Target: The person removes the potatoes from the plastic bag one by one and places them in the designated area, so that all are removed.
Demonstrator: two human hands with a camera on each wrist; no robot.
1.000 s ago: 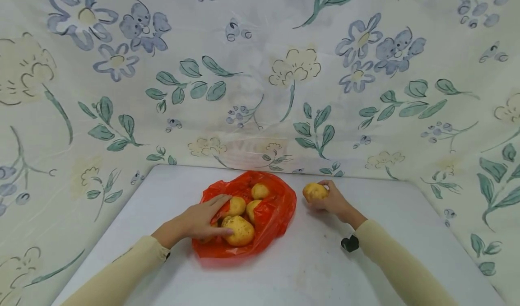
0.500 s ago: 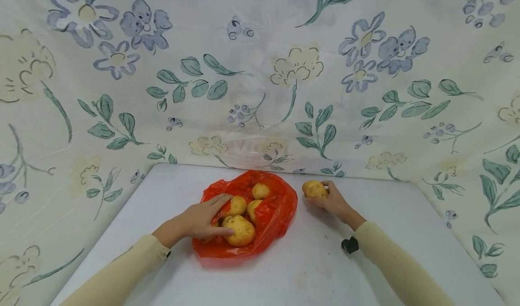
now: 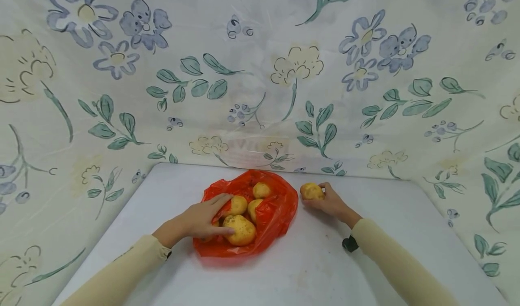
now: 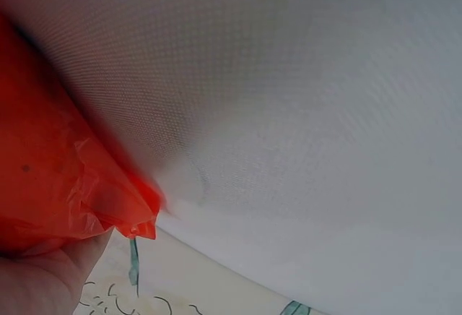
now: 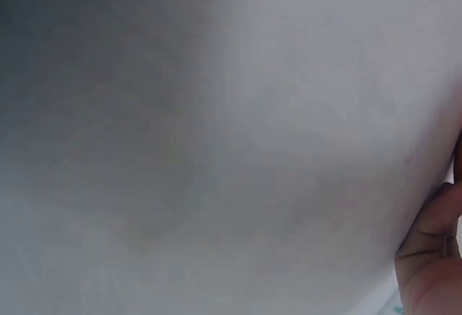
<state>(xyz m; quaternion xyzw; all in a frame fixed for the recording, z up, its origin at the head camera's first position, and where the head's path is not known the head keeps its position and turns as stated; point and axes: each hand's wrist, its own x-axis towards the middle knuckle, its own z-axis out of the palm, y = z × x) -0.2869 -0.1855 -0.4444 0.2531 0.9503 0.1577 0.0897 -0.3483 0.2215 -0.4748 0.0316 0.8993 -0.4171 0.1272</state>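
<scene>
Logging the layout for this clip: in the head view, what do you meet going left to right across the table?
Left hand → red bag holding potatoes → lone potato → right hand.

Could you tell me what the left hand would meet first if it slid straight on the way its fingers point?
Probably the round yellow potato in the crumpled red plastic bag; the left hand already has fingers beside it, though depth is unclear.
</scene>
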